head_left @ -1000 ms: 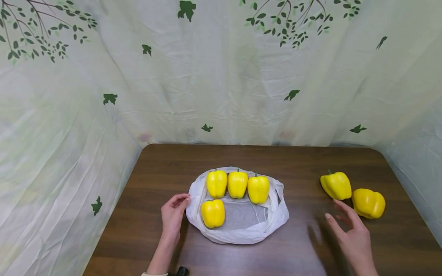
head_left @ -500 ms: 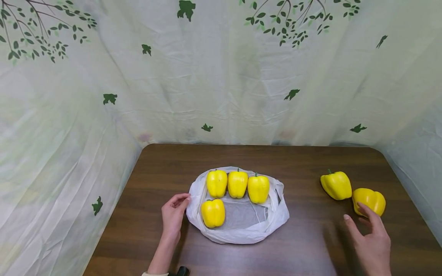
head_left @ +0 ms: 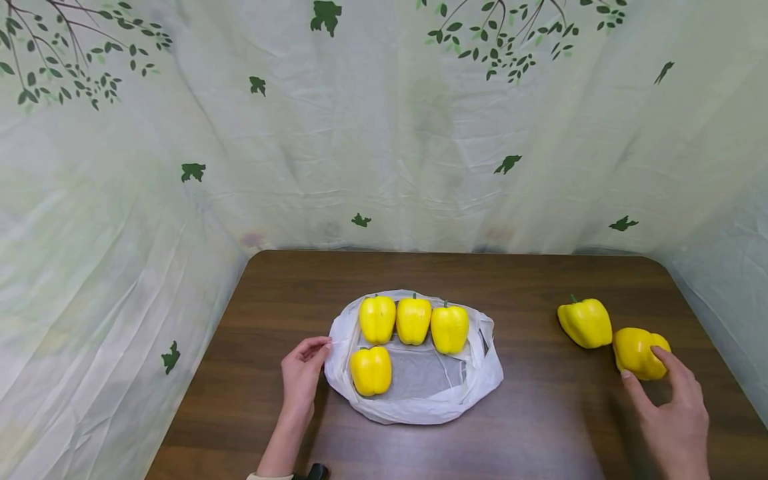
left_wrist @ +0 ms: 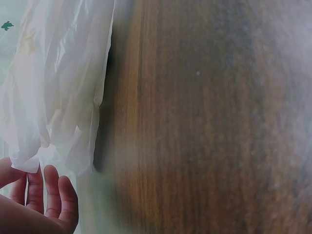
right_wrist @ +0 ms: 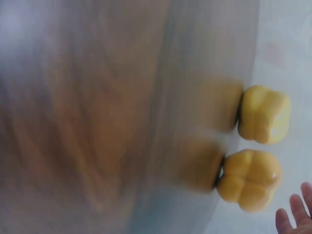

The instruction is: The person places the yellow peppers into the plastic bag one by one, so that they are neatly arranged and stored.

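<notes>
A white plastic bag (head_left: 414, 413) lies with its mouth spread wide in the middle of the table, several yellow bell peppers (head_left: 370, 371) inside. At its left rim my left hand (head_left: 303, 373) pinches the bag's edge between thumb and fingers; the left wrist view shows the thin plastic (left_wrist: 63, 87) pulled up to the fingertips. Over on the right, my right hand (head_left: 675, 413) reaches at a yellow bell pepper (head_left: 636, 353), thumb and fingers spread around its near side. In the right wrist view a gap shows between those fingers (right_wrist: 298, 210) and the nearer pepper (right_wrist: 249, 180).
Another yellow bell pepper (head_left: 585, 323) lies just left of the one at my right hand. The brown wooden table (head_left: 288, 280) ends at a pale curtain (head_left: 384, 167) with leaf prints behind and at the sides. A small black object (head_left: 318, 472) shows beside the left forearm.
My right hand has moved right, from below the left loose pepper to the right one. The left hand, the bag and the peppers have stayed in place.
</notes>
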Available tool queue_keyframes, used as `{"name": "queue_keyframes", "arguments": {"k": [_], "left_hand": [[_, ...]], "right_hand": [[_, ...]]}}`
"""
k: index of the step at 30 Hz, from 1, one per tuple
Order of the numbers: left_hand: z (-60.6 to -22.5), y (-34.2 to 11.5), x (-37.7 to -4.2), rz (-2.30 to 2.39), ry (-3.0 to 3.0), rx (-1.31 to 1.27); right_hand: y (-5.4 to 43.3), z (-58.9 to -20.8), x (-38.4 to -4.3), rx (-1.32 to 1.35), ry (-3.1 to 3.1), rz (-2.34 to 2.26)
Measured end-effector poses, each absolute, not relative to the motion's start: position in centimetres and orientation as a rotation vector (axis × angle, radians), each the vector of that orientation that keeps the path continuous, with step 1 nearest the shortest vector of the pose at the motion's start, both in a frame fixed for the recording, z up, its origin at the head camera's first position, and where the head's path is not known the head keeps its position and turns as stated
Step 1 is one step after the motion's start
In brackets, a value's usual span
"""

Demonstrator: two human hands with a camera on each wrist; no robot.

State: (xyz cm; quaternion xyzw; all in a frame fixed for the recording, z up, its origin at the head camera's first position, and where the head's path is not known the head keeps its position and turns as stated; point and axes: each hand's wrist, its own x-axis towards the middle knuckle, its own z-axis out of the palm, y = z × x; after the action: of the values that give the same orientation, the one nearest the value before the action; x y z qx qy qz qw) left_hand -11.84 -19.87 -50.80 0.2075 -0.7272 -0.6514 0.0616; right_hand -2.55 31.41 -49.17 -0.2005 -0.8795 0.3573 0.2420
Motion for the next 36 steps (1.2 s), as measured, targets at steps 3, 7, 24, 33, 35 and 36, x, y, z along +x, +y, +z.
{"name": "queue_keyframes", "arguments": {"k": [3,7,24,33,35,36], "left_hand": [[-50.8,-19.9,-11.8,-1.972,-2.198,0.624],[-50.8,-19.9,-11.8,-1.976,-2.197,0.628],[-50.8,-19.9,-11.8,-1.970,-2.206,0.627],[-50.7,-19.8,-11.7,-1.968,-2.218,0.636],[-50.8,-19.8,-11.7,-1.969,-2.215,0.634],[-50.8,-19.8,-11.7,-1.970,-2.212,0.634]], "right_hand": [[32.1,-49.1,-2.8,-0.511,-2.429,0.957],[33.1,-49.1,-3.3,-0.511,-2.497,0.943],[35.7,-49.9,-4.7,-0.600,-2.661,0.919],[36.8,-50.0,-5.7,-0.777,-2.748,1.091],[37.0,-50.0,-5.9,-0.819,-2.752,1.132],[37.0,-50.0,-6.1,-0.842,-2.755,1.149]]}}
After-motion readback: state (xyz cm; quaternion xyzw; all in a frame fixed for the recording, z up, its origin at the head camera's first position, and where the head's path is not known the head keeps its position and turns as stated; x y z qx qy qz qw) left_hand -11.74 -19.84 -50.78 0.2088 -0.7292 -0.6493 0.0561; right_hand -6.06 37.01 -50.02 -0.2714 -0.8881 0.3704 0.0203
